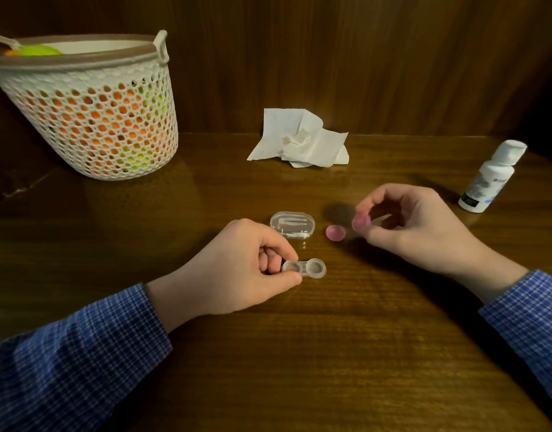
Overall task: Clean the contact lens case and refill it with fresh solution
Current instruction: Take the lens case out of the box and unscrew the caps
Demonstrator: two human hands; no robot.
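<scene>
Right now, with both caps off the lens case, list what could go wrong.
1. The loose pink cap lies on the bare table; it could pick up dirt or roll off.
2. The left hand pinches only one end of the lens case, so pouring could tip it.
3. The solution bottle stands beyond the right hand, which holds the other pink cap; reaching could knock the bottle over.

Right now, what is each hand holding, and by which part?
Left hand pinches the clear lens case by its left well. Right hand pinches a pink cap by its rim.
</scene>
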